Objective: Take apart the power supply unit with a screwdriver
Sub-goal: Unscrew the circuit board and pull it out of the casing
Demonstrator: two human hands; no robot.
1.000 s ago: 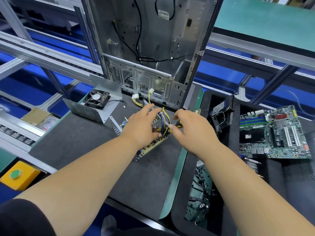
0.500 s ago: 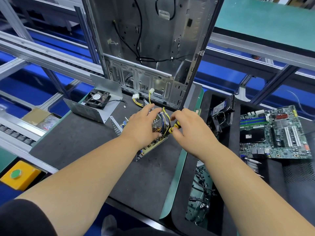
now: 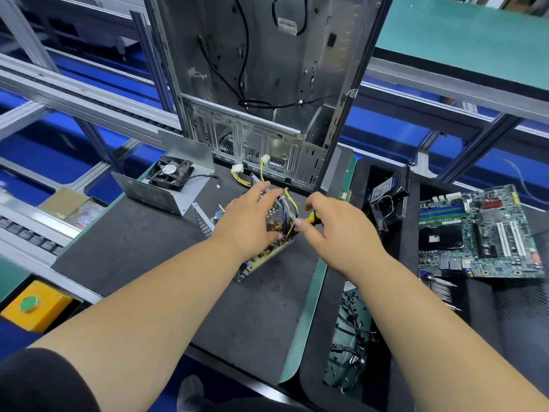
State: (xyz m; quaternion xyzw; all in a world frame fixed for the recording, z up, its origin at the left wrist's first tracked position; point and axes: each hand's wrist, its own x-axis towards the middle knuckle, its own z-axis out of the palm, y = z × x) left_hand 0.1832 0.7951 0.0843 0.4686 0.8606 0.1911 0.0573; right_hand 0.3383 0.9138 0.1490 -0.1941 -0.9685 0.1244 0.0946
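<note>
My left hand (image 3: pixel 248 226) steadies the power-supply board (image 3: pixel 267 254); my right hand (image 3: pixel 335 230) grips the screwdriver (image 3: pixel 312 217), tip apparently hidden.

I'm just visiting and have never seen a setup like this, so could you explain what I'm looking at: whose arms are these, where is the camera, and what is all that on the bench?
There is no robot here. The arms belong to a person, and the single camera sits on their head, looking forward and down, so you see what they see.

The left hand rests on a bare power supply board, steadying it on the dark mat. The right hand holds a screwdriver with a yellow and black handle; its tip is hidden among the board's wires.

Behind the hands stands an emptied computer case. To the left lies the power supply's metal cover with a black fan on it. To the right, in a black tray, lies a green motherboard. The yellow box with a green button sits at the bench's near left edge.
</note>
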